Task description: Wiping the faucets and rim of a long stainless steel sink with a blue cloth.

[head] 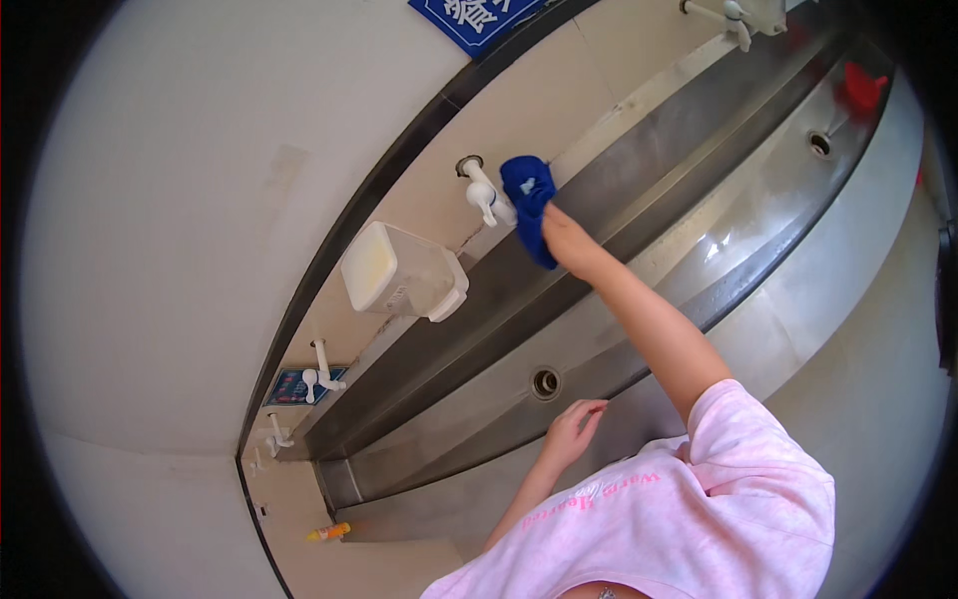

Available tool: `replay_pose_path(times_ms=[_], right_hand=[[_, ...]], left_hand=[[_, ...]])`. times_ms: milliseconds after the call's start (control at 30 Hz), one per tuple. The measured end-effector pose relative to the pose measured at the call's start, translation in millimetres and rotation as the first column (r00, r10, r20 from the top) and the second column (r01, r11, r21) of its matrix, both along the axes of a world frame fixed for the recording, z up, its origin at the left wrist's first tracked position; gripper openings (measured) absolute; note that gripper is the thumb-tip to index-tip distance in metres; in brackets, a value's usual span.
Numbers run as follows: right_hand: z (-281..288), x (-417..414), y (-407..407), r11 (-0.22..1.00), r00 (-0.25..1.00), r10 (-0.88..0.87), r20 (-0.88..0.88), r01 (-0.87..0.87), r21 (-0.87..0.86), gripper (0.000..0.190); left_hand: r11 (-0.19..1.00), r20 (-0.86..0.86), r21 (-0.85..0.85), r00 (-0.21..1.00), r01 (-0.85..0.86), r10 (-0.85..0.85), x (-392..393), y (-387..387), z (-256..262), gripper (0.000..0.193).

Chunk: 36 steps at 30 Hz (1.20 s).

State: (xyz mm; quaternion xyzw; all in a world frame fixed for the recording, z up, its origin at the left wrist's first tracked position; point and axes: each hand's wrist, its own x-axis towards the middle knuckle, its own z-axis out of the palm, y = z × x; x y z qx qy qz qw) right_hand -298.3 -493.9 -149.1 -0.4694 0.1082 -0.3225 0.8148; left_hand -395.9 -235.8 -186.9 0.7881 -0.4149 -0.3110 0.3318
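Note:
My right hand (563,238) is partly wrapped by a dark blue cloth (533,196), its fingers hidden in the folds. The cloth touches or covers the spout end of a white plastic tap (483,196) on the beige tiled wall. My left hand (572,433) hangs over the near edge of a long stainless-steel trough sink (449,427), close to a round drain (545,382). It holds nothing, its fingers slightly bent and apart.
A translucent white-lidded container (404,273) is on the wall side by the tap. More white taps (322,374) line the wall. A red plastic item (861,90) lies at the sink's far right end, beside another drain (819,144). An orange-yellow bottle (329,531) stands at lower left.

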Motion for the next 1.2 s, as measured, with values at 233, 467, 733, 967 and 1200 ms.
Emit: replay_pose_path(times_ms=[233, 467, 733, 967, 1200], right_hand=[[33.0, 27.9, 38.8, 0.753, 0.798, -0.574, -0.181, 0.429, -0.498, 0.02], [1.6, 45.8, -5.2, 0.916, 0.953, 0.299, -0.043, -0.274, 0.292, 0.038], [-1.5, -4.5, 13.1, 0.713, 0.948, 0.301, 0.106, -0.298, 0.635, 0.033], [34.0, 32.3, -28.7, 0.808, 0.858, 0.514, 0.008, -0.488, 0.33, 0.038], [25.7, 90.0, -48.0, 0.929, 0.906, 0.308, -0.289, -0.352, -0.116, 0.042]], left_hand=[[0.997, 0.018, 0.062, 0.999, 0.035, -0.036, -4.3, -7.9, 1.2, 0.02], [0.997, 0.044, 0.071, 0.998, 0.042, -0.045, -4.1, -13.8, 3.0, 0.02], [0.997, 0.039, 0.044, 0.997, 0.068, -0.07, -8.9, -7.4, 3.0, 0.022], [0.993, 0.024, 0.093, 0.996, 0.079, -0.082, -8.4, -1.7, -4.9, 0.021], [0.989, 0.015, 0.114, 0.996, 0.091, -0.094, -5.9, -21.7, -7.3, 0.022]])
